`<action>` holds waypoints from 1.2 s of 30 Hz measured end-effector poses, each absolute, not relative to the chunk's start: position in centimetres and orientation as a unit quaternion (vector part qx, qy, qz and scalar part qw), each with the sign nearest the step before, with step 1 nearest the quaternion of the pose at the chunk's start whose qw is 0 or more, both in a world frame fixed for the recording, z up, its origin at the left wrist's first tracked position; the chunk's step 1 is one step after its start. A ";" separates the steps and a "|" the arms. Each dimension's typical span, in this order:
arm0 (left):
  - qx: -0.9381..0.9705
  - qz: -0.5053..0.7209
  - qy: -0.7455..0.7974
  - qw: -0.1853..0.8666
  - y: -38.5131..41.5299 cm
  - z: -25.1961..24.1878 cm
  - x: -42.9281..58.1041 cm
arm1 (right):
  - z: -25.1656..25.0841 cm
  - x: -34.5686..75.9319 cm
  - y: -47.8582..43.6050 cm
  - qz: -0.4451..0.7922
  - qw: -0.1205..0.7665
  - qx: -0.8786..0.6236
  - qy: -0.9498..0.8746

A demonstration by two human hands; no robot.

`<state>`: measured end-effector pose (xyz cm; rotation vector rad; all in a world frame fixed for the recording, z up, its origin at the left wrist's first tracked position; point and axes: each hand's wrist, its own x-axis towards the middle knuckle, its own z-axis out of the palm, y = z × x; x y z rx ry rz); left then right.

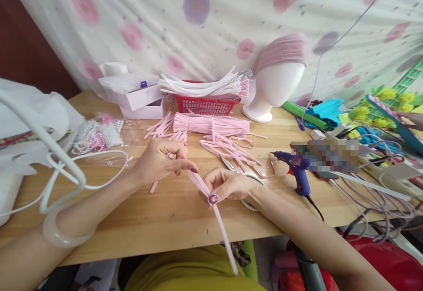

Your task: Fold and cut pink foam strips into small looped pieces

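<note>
Both hands pinch one pink strip (211, 205) over the table (172, 220); the left hand (158, 161) grips its upper end, the right hand (228, 185) its middle (thumb on top); it looks light, soft and floppy, probably foam; hold near the working point.

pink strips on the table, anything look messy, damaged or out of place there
Mostly tidy: one neat bundle of pink strips lies in front of the red basket. Below it, loose pink strips lie scattered and crossed beside the scissors. No visible damage. The left hand and right hand pinch one pink strip between them.
</note>
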<state>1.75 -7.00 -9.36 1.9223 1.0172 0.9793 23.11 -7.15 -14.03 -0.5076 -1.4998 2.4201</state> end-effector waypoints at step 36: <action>0.731 0.383 0.395 0.404 -5.9 -9.4 1.3 | -13.5 23.5 -6.3 0.738 0.225 -0.284 -0.569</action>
